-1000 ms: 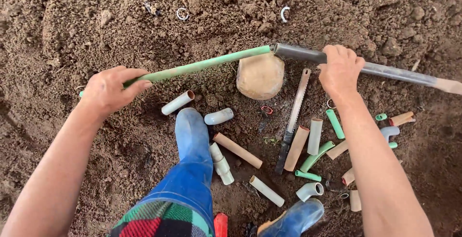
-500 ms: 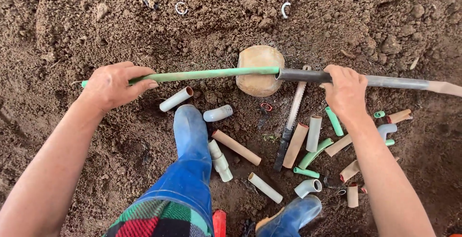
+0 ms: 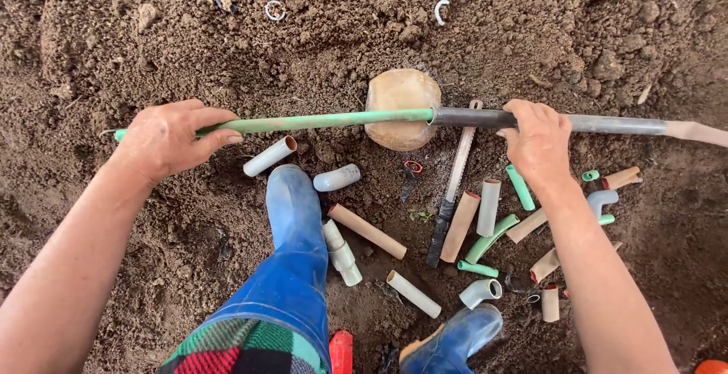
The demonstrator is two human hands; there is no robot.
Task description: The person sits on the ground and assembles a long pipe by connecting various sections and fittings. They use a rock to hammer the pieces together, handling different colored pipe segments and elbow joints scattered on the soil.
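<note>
- The green pipe [image 3: 326, 121] runs level from left to right across the scene, above the bare soil [image 3: 531, 33], and meets a dark grey pipe [image 3: 607, 124] end to end just in front of a round tan stone [image 3: 402, 89].
- We see the left hand [image 3: 168, 140] wrapped over the left end of the green pipe; its fingers [image 3: 216, 135] are curled shut around it, with a short green tip poking out at the far left.
- The right hand [image 3: 540, 143] grips the dark grey pipe just right of the joint, fingers closed over the top.
- So the green pipe lies between our two hands, held at its left end by one and carried on the right through the joined grey length.
- It looks slim, straight and pale green, smeared with earth; the grey one is a little thicker and ends in a lighter piece at the right edge.
- Below the pipes, near us, lie scattered offcuts: a white pipe piece [image 3: 271, 155], a grey elbow [image 3: 337, 177], a tan tube [image 3: 367, 231] and short green bits [image 3: 520, 187].
- A handsaw [image 3: 453, 184] lies on the soil with its dark handle towards us.
- Two blue rubber boots [image 3: 294, 211] stand on the ground, one near the middle, one at the near edge.
</note>
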